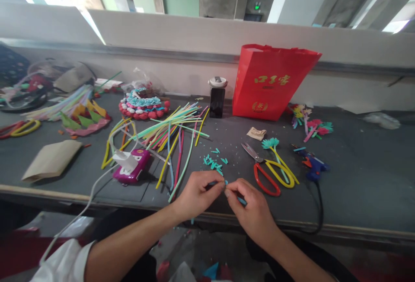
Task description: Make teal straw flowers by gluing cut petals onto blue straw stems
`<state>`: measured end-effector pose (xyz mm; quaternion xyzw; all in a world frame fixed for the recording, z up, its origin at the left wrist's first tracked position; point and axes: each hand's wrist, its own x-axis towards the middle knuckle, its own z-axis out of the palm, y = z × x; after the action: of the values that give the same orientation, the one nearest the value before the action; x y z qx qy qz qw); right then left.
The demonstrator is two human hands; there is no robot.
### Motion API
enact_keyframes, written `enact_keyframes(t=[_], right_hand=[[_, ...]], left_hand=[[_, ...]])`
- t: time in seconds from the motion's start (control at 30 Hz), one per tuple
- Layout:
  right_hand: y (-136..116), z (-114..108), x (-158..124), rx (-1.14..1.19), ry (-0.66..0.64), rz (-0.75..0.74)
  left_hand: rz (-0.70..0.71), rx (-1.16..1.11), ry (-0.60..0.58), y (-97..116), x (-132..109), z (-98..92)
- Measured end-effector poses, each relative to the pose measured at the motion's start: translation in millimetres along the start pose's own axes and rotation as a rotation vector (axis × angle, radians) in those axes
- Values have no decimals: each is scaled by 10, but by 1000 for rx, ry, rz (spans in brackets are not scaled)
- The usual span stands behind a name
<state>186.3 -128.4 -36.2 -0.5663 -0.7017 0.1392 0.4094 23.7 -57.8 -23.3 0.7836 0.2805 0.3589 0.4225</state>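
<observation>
My left hand [198, 194] and my right hand [250, 207] meet near the table's front edge. Both pinch a thin teal strip [241, 201], their fingertips almost touching. Just beyond them lie small teal cut pieces [214, 161]. Scissors with red and yellow handles [264, 171] rest to the right of my hands. A teal paper flower on a yellow stem [271, 144] lies beside the scissors.
Several coloured strips [171, 137] fan across the dark table [356, 187]. A pink device with a white plug [131, 165] sits left. A red bag [270, 81], black bottle [217, 98], blue glue gun [313, 165], decorated round piece [142, 104] and brown envelope [52, 158] stand around.
</observation>
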Motion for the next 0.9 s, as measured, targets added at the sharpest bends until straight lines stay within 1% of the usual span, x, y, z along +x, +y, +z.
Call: enact_keyframes(t=[0.1, 0.23, 0.33, 0.43, 0.5, 0.53, 0.6, 0.67, 0.77, 0.83, 0.9], right_hand=[[9, 0, -17, -20, -13, 4], [14, -81, 0, -64, -48, -6], [13, -185, 31, -142, -63, -86], [29, -290, 67, -213, -67, -195], [47, -341, 95, -190, -82, -224], [55, -356, 109, -156, -87, -215], [62, -364, 133, -58, -75, -140], [55, -338, 148, 46, -53, -10], [33, -254, 146, 181, -36, 175], [23, -189, 132, 249, -31, 252], [22, -139, 116, 300, -36, 313]], left_hand=[[96, 156, -47, -54, -4, 3], [208, 340, -159, -76, -17, -28], [273, 459, -223, -25, -18, -56], [308, 496, -285, 41, -14, -74], [327, 454, -319, 71, -10, -84], [336, 411, -326, 81, -8, -90], [339, 299, -309, 95, -4, -98], [298, 191, -261, 105, -1, -100], [159, 70, -164, 116, -7, -82], [66, 18, -100, 112, -16, -57], [9, 5, -56, 90, -25, -30]])
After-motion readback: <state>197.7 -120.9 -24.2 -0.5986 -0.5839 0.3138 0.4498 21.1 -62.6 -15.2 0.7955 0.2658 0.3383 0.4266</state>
